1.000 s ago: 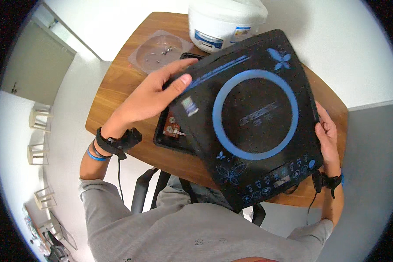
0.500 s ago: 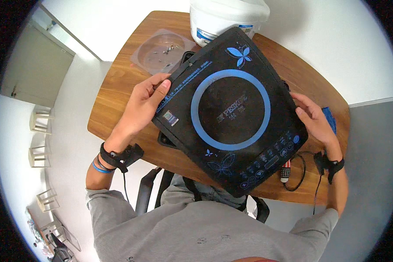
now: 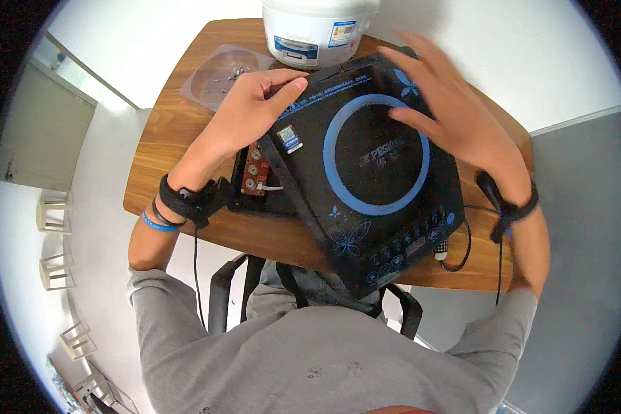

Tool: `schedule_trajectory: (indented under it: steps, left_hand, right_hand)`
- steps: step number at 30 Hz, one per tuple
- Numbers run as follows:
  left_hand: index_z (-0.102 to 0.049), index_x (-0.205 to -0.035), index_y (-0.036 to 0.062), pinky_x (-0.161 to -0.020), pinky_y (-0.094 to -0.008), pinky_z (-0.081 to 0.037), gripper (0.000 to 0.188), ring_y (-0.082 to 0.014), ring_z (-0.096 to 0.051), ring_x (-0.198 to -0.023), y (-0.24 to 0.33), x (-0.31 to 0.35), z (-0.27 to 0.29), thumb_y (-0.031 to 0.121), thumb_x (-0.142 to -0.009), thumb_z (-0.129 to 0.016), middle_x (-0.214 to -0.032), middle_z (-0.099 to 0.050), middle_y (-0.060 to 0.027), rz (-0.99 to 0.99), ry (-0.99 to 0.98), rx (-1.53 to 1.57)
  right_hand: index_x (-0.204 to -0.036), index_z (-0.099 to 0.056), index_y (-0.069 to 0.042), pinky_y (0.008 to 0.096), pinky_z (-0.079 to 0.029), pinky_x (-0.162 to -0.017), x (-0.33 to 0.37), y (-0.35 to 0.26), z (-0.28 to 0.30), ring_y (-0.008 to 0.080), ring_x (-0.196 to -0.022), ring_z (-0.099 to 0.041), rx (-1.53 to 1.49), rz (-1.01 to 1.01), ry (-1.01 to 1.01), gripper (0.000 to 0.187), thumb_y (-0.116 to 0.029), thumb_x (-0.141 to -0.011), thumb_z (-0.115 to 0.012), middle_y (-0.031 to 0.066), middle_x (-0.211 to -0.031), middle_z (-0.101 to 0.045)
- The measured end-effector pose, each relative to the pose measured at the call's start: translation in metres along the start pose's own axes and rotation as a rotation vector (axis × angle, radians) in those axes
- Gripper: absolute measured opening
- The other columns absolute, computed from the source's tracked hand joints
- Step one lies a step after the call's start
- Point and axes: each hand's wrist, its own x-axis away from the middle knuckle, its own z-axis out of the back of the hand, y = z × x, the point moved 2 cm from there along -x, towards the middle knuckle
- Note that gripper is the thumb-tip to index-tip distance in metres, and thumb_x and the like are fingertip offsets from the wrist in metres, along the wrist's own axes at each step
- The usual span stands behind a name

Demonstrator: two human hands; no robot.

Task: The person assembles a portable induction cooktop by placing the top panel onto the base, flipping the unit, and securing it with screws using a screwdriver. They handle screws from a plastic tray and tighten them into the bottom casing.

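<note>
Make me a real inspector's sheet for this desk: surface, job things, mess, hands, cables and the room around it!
Surface: brown wooden table.
Job things: blue-ringed black panel, partly covering a black base with a red circuit board.
Clutter: clear tray of small metal bits; white rounded appliance at the back.
Left hand: grips the panel's upper-left edge, thumb on top.
Right hand: open, blurred, over the upper-right corner; touching, can't tell.
Cables: black cable right of the panel.
Surroundings: pale stools and door, left.

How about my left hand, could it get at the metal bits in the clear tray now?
Probably yes, if it lets go: your left hand holds the black panel by its edge, but the clear tray lies close by and nothing seems to cover the metal bits.
</note>
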Motion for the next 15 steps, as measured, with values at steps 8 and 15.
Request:
schedule_trajectory:
  steps: [8,15]
  left_hand:
    - [-0.058,-0.161,0.0084,-0.084,-0.0253,-0.056,0.062,-0.0086,-0.071,-0.098,0.03,0.03,0.002,0.028,-0.105,-0.079,-0.111,-0.079,-0.0048,0.203,-0.038,0.206]
    - [-0.022,-0.174,0.0091,-0.115,-0.0478,-0.058,0.084,-0.0377,-0.066,-0.138,0.007,0.097,-0.013,0.015,-0.108,-0.074,-0.171,-0.042,-0.028,0.147,-0.145,0.789]
  right_hand:
    - [-0.132,-0.072,-0.004,0.0443,-0.053,-0.105,-0.088,0.035,-0.076,0.0329,-0.117,-0.067,-0.347,0.028,-0.485,0.049,-0.048,-0.111,-0.067,0.0148,-0.12,-0.072]
    - [-0.114,-0.072,-0.006,0.0338,-0.051,-0.089,-0.067,0.079,-0.065,0.0139,-0.1,-0.06,-0.573,-0.085,-0.303,0.041,-0.047,-0.112,-0.068,0.0001,-0.103,-0.064]
